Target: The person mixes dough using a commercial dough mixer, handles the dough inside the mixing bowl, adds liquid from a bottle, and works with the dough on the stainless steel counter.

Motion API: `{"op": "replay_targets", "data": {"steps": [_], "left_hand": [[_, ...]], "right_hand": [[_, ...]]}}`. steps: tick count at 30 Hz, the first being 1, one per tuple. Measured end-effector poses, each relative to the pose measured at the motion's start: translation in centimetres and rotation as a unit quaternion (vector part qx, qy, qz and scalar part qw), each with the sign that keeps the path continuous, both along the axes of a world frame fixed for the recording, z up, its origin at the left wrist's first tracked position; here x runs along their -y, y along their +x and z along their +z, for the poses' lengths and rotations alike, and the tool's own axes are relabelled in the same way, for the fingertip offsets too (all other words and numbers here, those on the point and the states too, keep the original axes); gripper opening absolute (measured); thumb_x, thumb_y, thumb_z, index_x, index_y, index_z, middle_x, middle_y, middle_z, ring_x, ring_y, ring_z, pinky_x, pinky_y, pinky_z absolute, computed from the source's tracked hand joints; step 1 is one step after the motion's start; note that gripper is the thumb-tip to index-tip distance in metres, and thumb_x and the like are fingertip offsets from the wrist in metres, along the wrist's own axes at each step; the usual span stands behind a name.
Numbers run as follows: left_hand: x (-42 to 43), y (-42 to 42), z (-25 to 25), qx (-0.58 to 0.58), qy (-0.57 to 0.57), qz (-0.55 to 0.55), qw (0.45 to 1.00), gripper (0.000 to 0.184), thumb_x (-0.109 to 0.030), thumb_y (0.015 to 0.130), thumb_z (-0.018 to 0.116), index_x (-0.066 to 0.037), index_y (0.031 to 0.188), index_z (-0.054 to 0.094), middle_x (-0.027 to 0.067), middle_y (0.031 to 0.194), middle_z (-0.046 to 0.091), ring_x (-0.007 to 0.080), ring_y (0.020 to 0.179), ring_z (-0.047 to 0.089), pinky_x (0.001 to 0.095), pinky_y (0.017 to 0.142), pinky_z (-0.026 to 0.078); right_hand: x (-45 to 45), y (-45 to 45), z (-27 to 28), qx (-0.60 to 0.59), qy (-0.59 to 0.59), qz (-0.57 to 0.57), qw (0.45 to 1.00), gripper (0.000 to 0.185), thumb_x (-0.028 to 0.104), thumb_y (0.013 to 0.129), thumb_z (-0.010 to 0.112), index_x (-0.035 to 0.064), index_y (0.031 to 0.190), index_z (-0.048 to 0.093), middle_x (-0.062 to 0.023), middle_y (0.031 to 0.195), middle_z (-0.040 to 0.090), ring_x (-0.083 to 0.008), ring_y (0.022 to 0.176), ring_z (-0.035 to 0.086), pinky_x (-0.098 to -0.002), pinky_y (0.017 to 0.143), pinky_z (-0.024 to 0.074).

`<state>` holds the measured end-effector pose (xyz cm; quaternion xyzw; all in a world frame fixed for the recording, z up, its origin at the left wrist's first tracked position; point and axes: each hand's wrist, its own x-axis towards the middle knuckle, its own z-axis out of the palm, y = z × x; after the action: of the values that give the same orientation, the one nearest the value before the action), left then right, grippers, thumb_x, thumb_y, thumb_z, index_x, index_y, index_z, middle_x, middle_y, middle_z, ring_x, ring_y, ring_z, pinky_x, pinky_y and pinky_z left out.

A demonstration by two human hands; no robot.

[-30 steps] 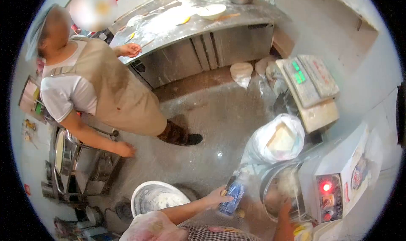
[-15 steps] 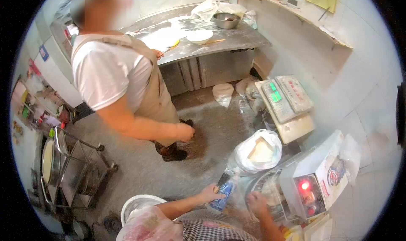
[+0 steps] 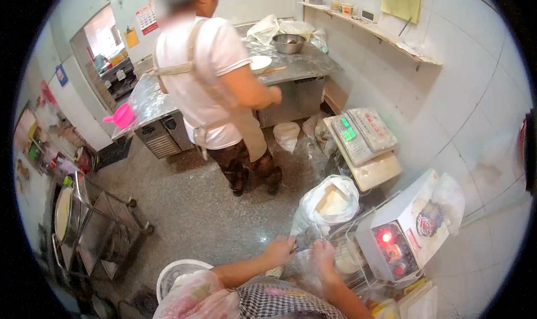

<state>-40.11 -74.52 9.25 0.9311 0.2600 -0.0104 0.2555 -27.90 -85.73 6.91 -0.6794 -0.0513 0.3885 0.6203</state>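
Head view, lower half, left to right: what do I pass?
Trolley → tub → left hand → right hand → machine with a lit red light.

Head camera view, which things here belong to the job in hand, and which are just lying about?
Likely part of the job:
- plastic packet, blurred, between left hand and right hand
- mixer
- open white sack, perhaps

Apparently just lying about:
- pink scoop
- steel bowl
- trolley

sack [image 3: 306,211]: crinkled plastic | bowl [image 3: 288,47]: shiny metal (worktop [image 3: 310,66] metal too, duller) | dipper [image 3: 122,116]: smooth plastic
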Motion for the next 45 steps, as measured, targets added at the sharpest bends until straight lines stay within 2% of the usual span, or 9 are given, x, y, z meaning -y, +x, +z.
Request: {"op": "replay_targets", "data": {"steps": [7,12,20,24,30,31,34,41,45], "left_hand": [[-1.7,-1.9,-1.1,0.070,-0.023,0.079,0.994,0.049,-0.028,0.069,0.062,-0.008,0.111,0.045,0.0158,0.096,0.057,0.0326,0.088,0.055,0.0430,0.068,0.047],[-7.1,-7.3,-3.1,0.139,-0.114,0.253,0.951,0.055,-0.021,0.063,0.065,-0.005,0.113,0.046,0.0189,0.101,0.056,0.0323,0.092,0.055,0.0400,0.074,0.046],[-30.2,-19.3,-1.3,0.340,-0.061,0.599,0.722,0.050,-0.010,0.065,0.065,-0.001,0.109,0.043,0.0139,0.101,0.054,0.0233,0.091,0.054,0.0348,0.079,0.043],[-35.4,-25.5,-4.4,0.277,-0.007,0.437,0.856,0.052,-0.011,0.066,0.069,-0.003,0.110,0.043,0.0121,0.103,0.053,0.0226,0.094,0.053,0.0327,0.083,0.041],[-30.9,-20.8,-4.6,0.181,-0.166,0.245,0.938,0.046,-0.009,0.068,0.069,-0.003,0.108,0.047,0.0096,0.101,0.055,0.0201,0.094,0.054,0.0334,0.083,0.041],[-30.4,-19.3,-6.0,0.164,-0.203,0.212,0.942,0.046,-0.009,0.068,0.069,-0.003,0.108,0.047,0.0090,0.101,0.056,0.0198,0.095,0.054,0.0333,0.083,0.041],[-28.6,-12.6,-5.9,0.238,-0.349,0.153,0.893,0.048,-0.011,0.067,0.070,-0.003,0.109,0.048,0.0084,0.102,0.056,0.0198,0.096,0.054,0.0335,0.084,0.041],[-36.9,6.6,-0.8,0.369,-0.138,0.143,0.908,0.053,-0.012,0.064,0.067,-0.002,0.112,0.046,0.0115,0.108,0.054,0.0237,0.102,0.051,0.0329,0.089,0.038],[-47.3,12.3,2.0,0.410,-0.047,0.242,0.878,0.064,-0.011,0.064,0.069,-0.002,0.118,0.037,0.0145,0.111,0.053,0.0260,0.105,0.050,0.0341,0.090,0.038]], "right_hand": [[-1.0,2.9,3.7,0.076,0.155,-0.111,0.979,0.006,0.014,0.084,0.050,0.0087,0.082,0.046,-0.0033,0.073,0.052,-0.0120,0.057,0.046,-0.0241,0.053,0.0416],[0.8,9.3,4.3,0.028,0.294,-0.094,0.951,0.027,0.016,0.084,0.047,0.0067,0.109,0.044,-0.0097,0.105,0.051,-0.0226,0.097,0.050,-0.0391,0.079,0.0434],[-1.3,4.4,1.9,-0.136,0.269,-0.082,0.950,0.051,0.023,0.081,0.048,0.0036,0.127,0.037,-0.0130,0.124,0.043,-0.0293,0.112,0.044,-0.0444,0.094,0.0365],[-3.9,1.4,-3.5,-0.146,0.148,-0.247,0.946,0.033,0.019,0.087,0.044,0.0018,0.114,0.049,-0.0064,0.109,0.053,-0.0188,0.097,0.051,-0.0305,0.090,0.0365],[-8.6,-1.1,-2.8,-0.261,0.175,-0.239,0.919,0.036,0.023,0.086,0.045,0.0023,0.115,0.046,-0.0092,0.111,0.050,-0.0252,0.098,0.047,-0.0371,0.085,0.0376],[-8.8,-2.0,-1.7,-0.225,0.123,-0.260,0.931,0.024,0.026,0.088,0.045,0.0060,0.101,0.049,-0.0076,0.082,0.053,-0.0215,0.071,0.049,-0.0382,0.059,0.0409],[-8.7,-4.0,-0.3,-0.259,0.119,-0.275,0.918,0.022,0.027,0.089,0.044,0.0069,0.094,0.049,-0.0074,0.080,0.053,-0.0224,0.069,0.050,-0.0396,0.060,0.0416],[-3.7,-6.3,-1.3,-0.309,0.116,-0.143,0.933,0.042,0.035,0.089,0.043,-0.0003,0.111,0.045,-0.0073,0.094,0.052,-0.0181,0.080,0.049,-0.0331,0.072,0.0397],[-3.6,-7.3,-4.1,-0.214,-0.067,-0.150,0.963,0.034,0.037,0.087,0.049,0.0038,0.097,0.049,-0.0082,0.072,0.054,-0.0197,0.059,0.052,-0.0328,0.053,0.0447]]}}
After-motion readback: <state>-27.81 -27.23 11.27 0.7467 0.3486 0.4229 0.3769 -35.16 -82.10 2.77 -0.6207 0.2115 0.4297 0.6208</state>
